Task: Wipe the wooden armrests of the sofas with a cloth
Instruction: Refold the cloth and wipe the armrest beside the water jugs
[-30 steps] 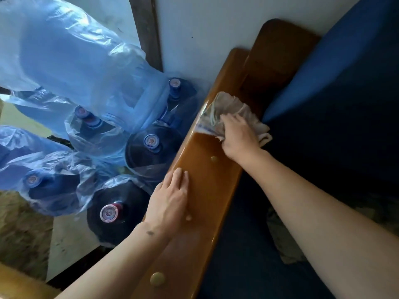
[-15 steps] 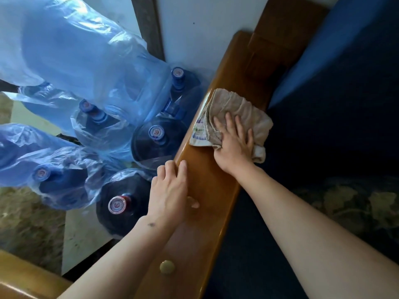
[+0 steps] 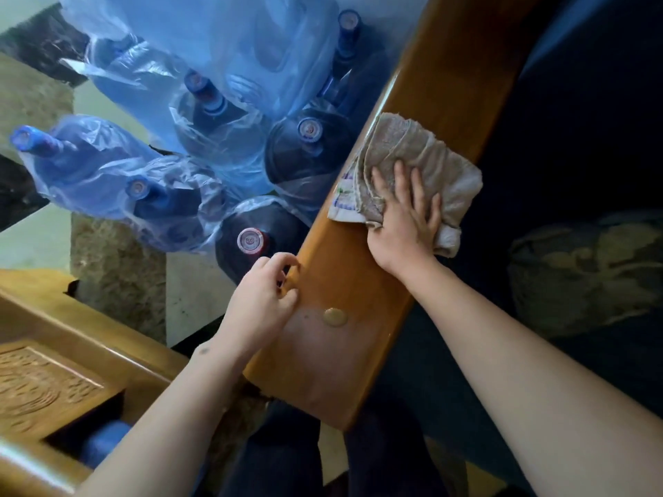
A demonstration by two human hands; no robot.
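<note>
The right hand (image 3: 405,217) lies flat, fingers spread, pressing the beige cloth (image 3: 427,163) onto the wooden armrest (image 3: 344,281); the left hand (image 3: 260,299) curls its fingers over the armrest's outer edge, nearer the person; water jugs (image 3: 308,152) stand just beside the armrest.

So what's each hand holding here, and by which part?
Right hand presses flat on the near end of the cloth, fingers straight, not gripping. Left hand curls its fingers round the outer edge of the wooden armrest.
</note>
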